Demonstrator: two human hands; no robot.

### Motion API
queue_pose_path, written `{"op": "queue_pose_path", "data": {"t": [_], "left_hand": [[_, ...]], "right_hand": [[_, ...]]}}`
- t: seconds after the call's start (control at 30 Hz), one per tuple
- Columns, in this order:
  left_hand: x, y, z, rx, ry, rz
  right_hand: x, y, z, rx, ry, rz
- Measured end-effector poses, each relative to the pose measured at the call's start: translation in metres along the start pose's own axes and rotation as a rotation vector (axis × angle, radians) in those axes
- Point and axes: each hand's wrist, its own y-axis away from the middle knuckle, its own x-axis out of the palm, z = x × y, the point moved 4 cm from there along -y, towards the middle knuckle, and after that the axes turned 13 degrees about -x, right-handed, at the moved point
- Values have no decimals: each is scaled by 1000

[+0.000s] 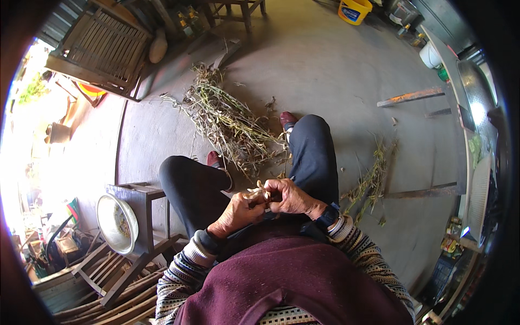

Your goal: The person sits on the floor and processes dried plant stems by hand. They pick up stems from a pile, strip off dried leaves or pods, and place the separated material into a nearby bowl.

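Over my lap, my left hand [239,213] and my right hand [289,197] meet, fingertips close together. Pale dried pods [258,190] stick out between the fingers of both hands. What the fingertips press on underneath is hidden. Beyond my feet a big heap of dried pod-bearing stalks [231,118] lies on the concrete floor. A smaller bunch of stalks [371,176] rests to the right of my right leg. To my left, a white bowl [118,223] with small yellowish bits inside stands on a dark wooden stool [142,219].
A slatted wooden chair [105,44] stands at the far left, by a bright doorway. Bundled wooden poles [118,304] lie at the lower left. On the right is a table [455,134] with its legs reaching across the view. A yellow bucket [354,11] sits at the back.
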Motion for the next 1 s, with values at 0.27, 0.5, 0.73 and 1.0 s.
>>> {"op": "queue_pose_path", "data": {"t": [0.27,0.5,0.73,1.0], "left_hand": [[-1,1,-16,339,-442,-319],[-3,-3,-14,405,-325,-329],[-7,-4,-9,302,-403,-322],[-11,-6,4,195,-214,-188]], "right_hand": [[1,0,-6,34,51,-10],[0,-1,-4,3,125,-42],[0,2,-4,-67,209,-24],[-3,4,17,-274,423,-13]]}}
